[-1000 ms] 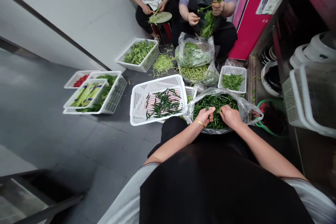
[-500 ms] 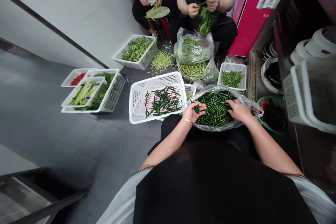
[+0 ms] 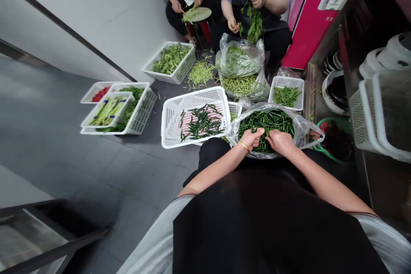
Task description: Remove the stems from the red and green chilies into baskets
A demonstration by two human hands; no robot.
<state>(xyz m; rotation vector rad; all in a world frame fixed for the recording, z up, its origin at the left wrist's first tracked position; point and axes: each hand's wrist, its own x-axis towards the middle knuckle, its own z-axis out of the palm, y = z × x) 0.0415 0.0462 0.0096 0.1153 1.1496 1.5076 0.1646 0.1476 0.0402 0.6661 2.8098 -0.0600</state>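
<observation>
A clear plastic bag (image 3: pixel 306 126) full of thin dark green chili peppers (image 3: pixel 272 119) lies open at my lap. Over its near part my left hand (image 3: pixel 252 138), with a gold bracelet at the wrist, is closed around some green chilies. My right hand (image 3: pixel 280 141) is closed close beside it, fingertips pinched on a green chili between the two hands; the fingers partly hide it. Left of the bag stands a white perforated basket (image 3: pixel 170 126), with a loose layer of green chilies (image 3: pixel 205 122) on its bottom.
Two co-workers sit opposite, handling greens; one has a round stool (image 3: pixel 197 15). Bags of cut stems (image 3: pixel 240 83), a small basket of leaves (image 3: pixel 285 95) and stacked vegetable baskets (image 3: pixel 141 107) surround me. A green-rimmed tub (image 3: pixel 326 147) and a metal shelf are at right.
My right hand has moved left out of the chilies to meet my left hand. My left hand has turned and closed, shifting slightly right. One co-worker's hand has dropped lower.
</observation>
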